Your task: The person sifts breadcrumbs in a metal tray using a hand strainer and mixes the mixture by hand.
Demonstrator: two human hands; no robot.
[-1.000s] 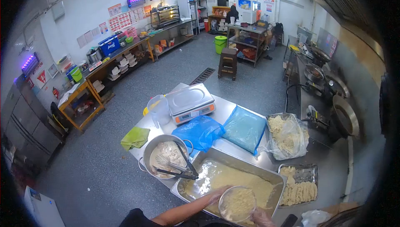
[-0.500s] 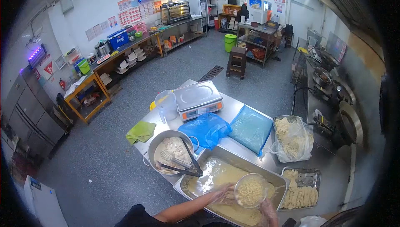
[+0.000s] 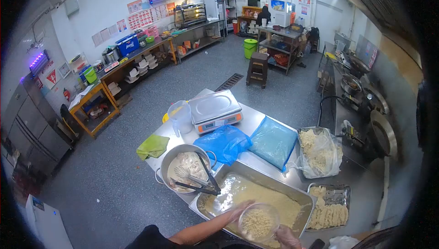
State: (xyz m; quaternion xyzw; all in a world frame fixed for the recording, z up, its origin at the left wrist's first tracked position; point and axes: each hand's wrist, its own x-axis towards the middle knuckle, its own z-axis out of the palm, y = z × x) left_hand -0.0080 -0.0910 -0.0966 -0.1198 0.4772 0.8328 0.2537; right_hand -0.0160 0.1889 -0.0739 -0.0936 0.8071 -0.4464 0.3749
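Note:
A round, see-through bowl or sieve [image 3: 259, 222] with pale yellow crumbs inside is held over a deep steel pan [image 3: 299, 195]. At its left rim is my left hand [image 3: 239, 208], its fingers against the side. My right hand [image 3: 289, 237], in a clear glove, is closed on the right edge. Pale flour or batter mix [image 3: 260, 193] covers the pan's bottom. Left of the pan stands a steel pot [image 3: 165, 182] of pieces in creamy liquid, with a whisk [image 3: 185, 174] and black-handled tongs [image 3: 208, 182] across it.
A weighing scale [image 3: 216, 112], a clear jug [image 3: 181, 117], blue plastic bags [image 3: 273, 141] and a green cloth [image 3: 152, 147] lie on the steel table. At right are a bagged tray of crumbs [image 3: 318, 153] and a tray of coated pieces [image 3: 328, 214]. Beyond it, woks [image 3: 383, 134] line the stove.
Both hands have carried the round bowl or sieve left and slightly down over the pan. The crumbs look shifted inside it. The whole view has moved a little.

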